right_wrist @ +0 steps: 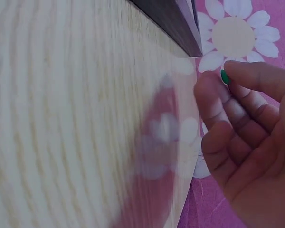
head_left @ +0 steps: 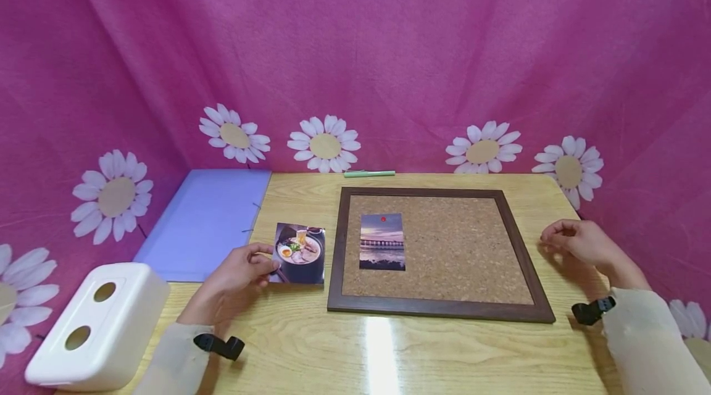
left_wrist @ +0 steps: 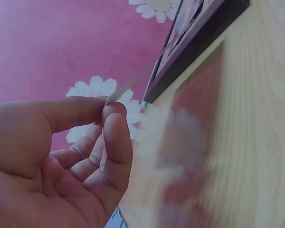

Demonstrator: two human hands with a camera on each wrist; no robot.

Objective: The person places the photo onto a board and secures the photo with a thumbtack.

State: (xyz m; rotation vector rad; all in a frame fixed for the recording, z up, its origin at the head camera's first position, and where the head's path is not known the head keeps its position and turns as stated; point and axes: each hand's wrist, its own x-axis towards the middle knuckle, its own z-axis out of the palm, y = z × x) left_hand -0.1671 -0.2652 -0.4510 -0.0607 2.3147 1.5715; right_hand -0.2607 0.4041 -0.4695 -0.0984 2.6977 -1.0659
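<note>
My left hand (head_left: 239, 268) pinches the left edge of a photo of a ramen bowl (head_left: 302, 253) between thumb and fingers, just left of the corkboard (head_left: 461, 247). Seen edge-on in the left wrist view, that photo (left_wrist: 128, 85) is a thin pale sliver. Off the board's right side, my right hand (head_left: 589, 247) holds a small green pushpin (right_wrist: 225, 77) between thumb and fingertip; most of the pin is hidden by the fingers. On the cork's left part lies a photo of a pier at sunset (head_left: 382, 253), with a red pushpin (head_left: 383, 219) at its top.
The corkboard's dark brown frame (head_left: 433, 308) lies flat on the wooden table (head_left: 300, 345). Behind it is a light green pen (head_left: 369, 174). A pale blue folder (head_left: 205, 216) lies at the back left, and a white box with two round holes (head_left: 124, 321) stands at the front left.
</note>
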